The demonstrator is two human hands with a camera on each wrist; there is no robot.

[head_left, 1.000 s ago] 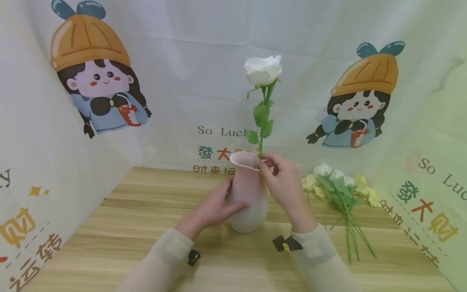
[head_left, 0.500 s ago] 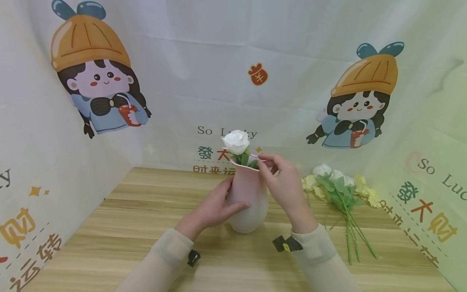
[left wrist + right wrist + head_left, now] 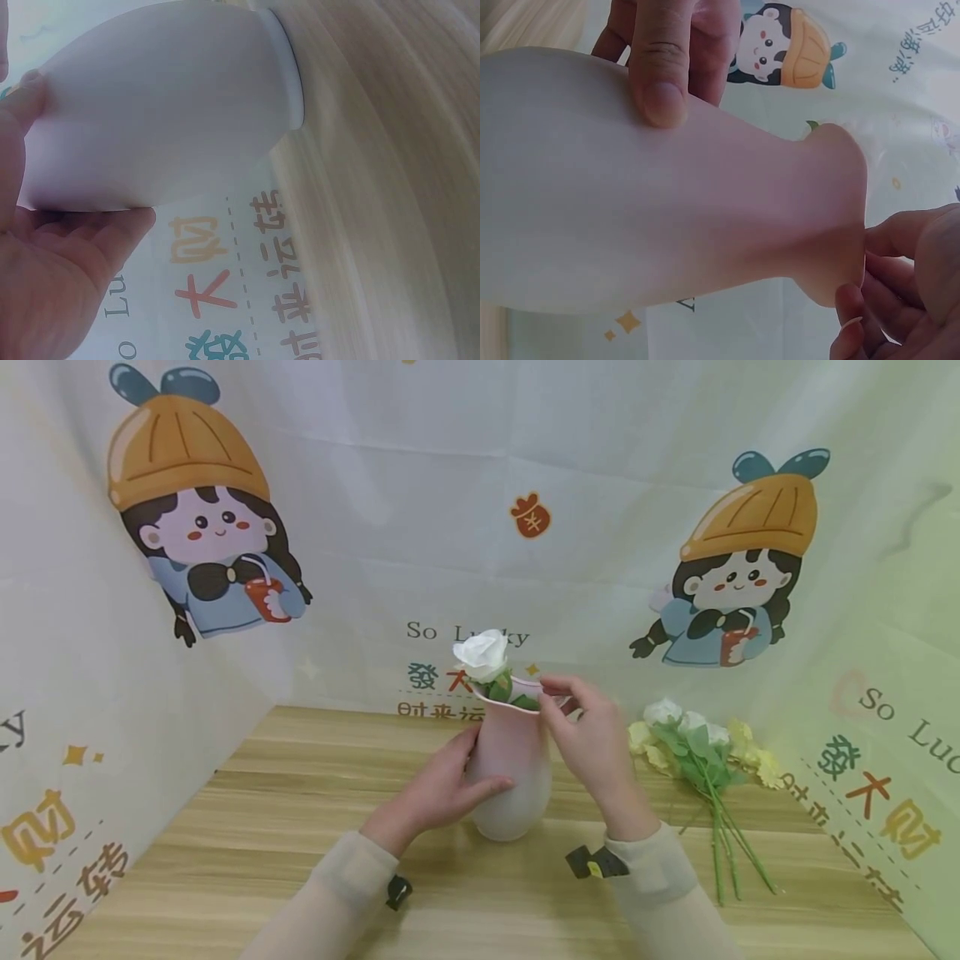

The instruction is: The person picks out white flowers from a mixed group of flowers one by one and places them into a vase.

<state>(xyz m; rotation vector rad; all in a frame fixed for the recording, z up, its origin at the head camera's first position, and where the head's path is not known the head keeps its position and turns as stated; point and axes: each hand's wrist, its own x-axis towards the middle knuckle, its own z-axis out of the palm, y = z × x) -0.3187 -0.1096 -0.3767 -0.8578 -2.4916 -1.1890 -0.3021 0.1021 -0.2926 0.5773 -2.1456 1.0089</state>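
A frosted vase [image 3: 513,777], pink at the neck and whitish below, stands upright on the table. My left hand [image 3: 442,781] holds its body from the left; in the left wrist view this hand [image 3: 56,277] spreads its thumb and fingers round the vase wall. One white rose [image 3: 482,656] is in the vase, leaning left, its bloom above the rim and its lower stem hidden inside. At the right side of the wavy rim is my right hand [image 3: 592,735], fingers loosely bent. The right wrist view shows that hand's fingertips [image 3: 847,300] right at the rim.
To the right on the wooden table [image 3: 315,777] lies a bunch of white roses [image 3: 693,722] and yellow flowers [image 3: 750,752], with green stems pointing toward the front. A printed cloth [image 3: 375,527] with cartoon girls surrounds the table at the back and sides.
The white rose has dropped from high above the vase into it and tipped left. My right hand has let go of its stem and shifted slightly right. The left hand stays on the vase.
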